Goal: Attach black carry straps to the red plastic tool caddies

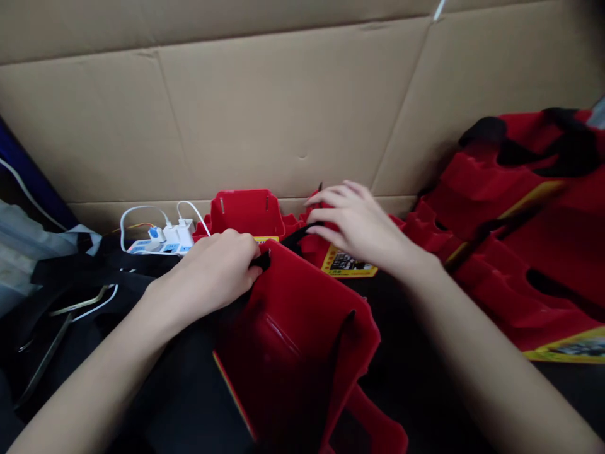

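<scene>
A red plastic holder with slots in its wall leans on its side in front of me. A black strap runs through a slot near its upper edge. My left hand is closed on the strap at that slot, fingers pinched. My right hand reaches over the strap's far side, its fingers apart and slightly curled; I see nothing gripped in it. Just behind, a second red holder stands against the cardboard. A yellow printed label lies under my right hand.
Several red holders with black straps are stacked at the right. A power strip with white plugs and cables sits at the left, near black fabric. A cardboard wall closes off the back.
</scene>
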